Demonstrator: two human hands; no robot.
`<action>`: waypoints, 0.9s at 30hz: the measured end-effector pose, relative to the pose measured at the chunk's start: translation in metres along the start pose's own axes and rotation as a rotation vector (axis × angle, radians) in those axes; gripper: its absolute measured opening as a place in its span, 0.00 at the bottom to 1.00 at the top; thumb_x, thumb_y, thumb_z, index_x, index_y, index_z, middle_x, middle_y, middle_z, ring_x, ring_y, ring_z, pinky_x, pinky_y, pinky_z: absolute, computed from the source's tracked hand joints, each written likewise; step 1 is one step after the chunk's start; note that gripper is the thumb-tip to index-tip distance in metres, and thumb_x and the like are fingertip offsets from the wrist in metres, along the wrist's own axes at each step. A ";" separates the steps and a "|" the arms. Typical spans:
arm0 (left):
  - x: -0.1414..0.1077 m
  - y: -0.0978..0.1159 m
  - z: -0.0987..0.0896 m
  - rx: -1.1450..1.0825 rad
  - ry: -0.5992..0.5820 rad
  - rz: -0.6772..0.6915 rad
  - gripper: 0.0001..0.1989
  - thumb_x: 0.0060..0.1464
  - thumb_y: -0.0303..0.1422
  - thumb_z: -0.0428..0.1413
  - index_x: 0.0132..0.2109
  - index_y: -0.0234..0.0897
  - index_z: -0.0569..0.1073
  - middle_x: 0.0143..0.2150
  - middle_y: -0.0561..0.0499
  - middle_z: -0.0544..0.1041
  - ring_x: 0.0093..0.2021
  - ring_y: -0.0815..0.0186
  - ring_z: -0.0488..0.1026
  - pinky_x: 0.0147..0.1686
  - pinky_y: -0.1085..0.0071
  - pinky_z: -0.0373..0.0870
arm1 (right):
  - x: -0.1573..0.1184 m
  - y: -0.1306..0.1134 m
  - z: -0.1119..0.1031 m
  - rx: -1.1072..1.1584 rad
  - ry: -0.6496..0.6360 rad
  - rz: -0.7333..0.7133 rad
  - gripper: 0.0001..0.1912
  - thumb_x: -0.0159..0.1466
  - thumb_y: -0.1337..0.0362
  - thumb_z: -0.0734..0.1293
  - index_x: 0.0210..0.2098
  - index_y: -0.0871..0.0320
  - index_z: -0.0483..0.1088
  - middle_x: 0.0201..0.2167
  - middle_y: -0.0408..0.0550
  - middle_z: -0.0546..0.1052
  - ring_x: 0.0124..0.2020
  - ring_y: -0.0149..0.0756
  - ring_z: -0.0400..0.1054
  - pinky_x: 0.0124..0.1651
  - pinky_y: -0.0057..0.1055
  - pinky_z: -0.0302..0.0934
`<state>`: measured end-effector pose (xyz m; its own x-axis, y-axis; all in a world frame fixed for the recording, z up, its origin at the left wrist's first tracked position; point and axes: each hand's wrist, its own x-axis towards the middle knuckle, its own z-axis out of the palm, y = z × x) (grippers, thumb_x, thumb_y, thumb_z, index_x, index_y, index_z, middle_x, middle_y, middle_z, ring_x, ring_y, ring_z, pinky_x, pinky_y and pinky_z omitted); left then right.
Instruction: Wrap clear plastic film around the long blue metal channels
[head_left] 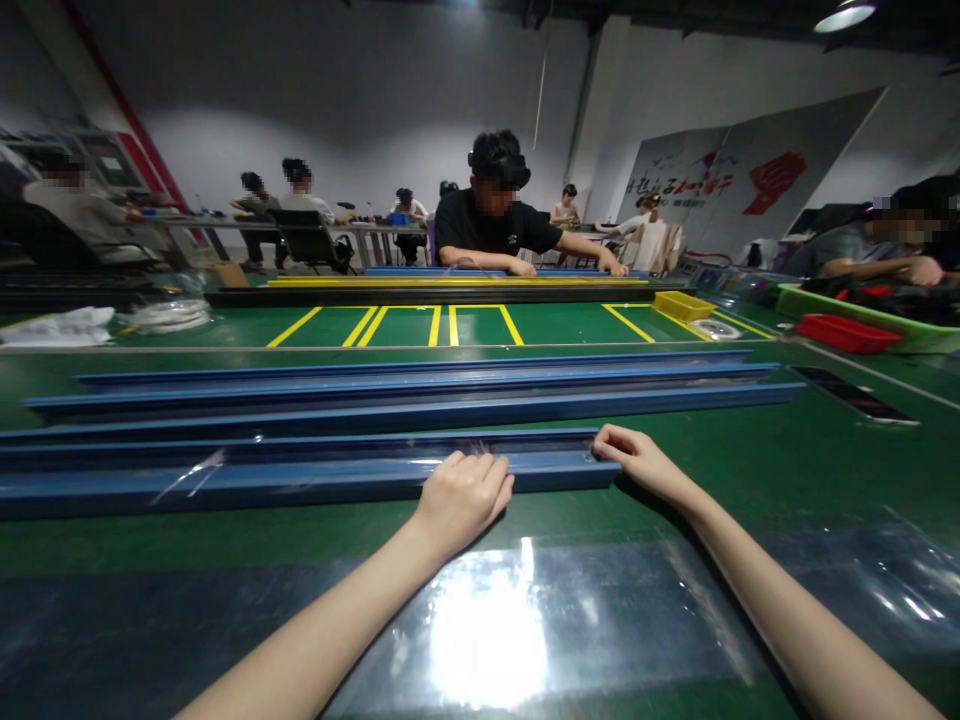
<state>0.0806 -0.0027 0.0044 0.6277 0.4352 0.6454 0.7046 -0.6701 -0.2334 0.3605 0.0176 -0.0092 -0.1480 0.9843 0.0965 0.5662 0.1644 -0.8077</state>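
Observation:
A long blue channel-shaped profile (300, 480) lies across the green table right in front of me, its right end near the middle of my view. My left hand (466, 500) rests over its near wall with the fingers curled into the channel. At the right end, my right hand (637, 458) pinches with thumb and fingers inside the channel; what sits between the fingertips is too small to make out. Clear film strips (196, 472) show in the channel to the left. Just behind it lie several more blue profiles (450, 408), roughly parallel.
A shiny transparent sheet (600, 620) covers the near table. At right lie a phone (855, 395), a red tray (847, 333), a yellow tray (684, 306) and a green bin (892, 318). Across the table, a person in black (480, 232) works over yellow and black profiles (450, 296).

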 end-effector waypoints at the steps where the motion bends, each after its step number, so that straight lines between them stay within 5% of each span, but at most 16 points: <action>1: 0.000 0.000 0.000 0.000 0.003 0.001 0.09 0.55 0.31 0.46 0.31 0.35 0.68 0.22 0.54 0.69 0.23 0.68 0.66 0.26 0.69 0.55 | 0.000 0.000 0.000 -0.003 0.000 0.001 0.10 0.56 0.57 0.60 0.24 0.57 0.61 0.23 0.41 0.66 0.27 0.31 0.60 0.32 0.28 0.54; 27: 0.001 0.000 -0.001 -0.003 0.010 0.005 0.08 0.55 0.31 0.46 0.31 0.35 0.68 0.21 0.53 0.69 0.23 0.68 0.67 0.25 0.70 0.55 | 0.000 0.003 0.001 -0.028 0.012 0.008 0.11 0.56 0.55 0.59 0.24 0.56 0.62 0.24 0.42 0.68 0.28 0.32 0.61 0.34 0.29 0.55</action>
<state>0.0808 -0.0031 0.0056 0.6276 0.4262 0.6515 0.7009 -0.6736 -0.2346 0.3618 0.0183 -0.0124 -0.1335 0.9863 0.0972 0.5902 0.1579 -0.7917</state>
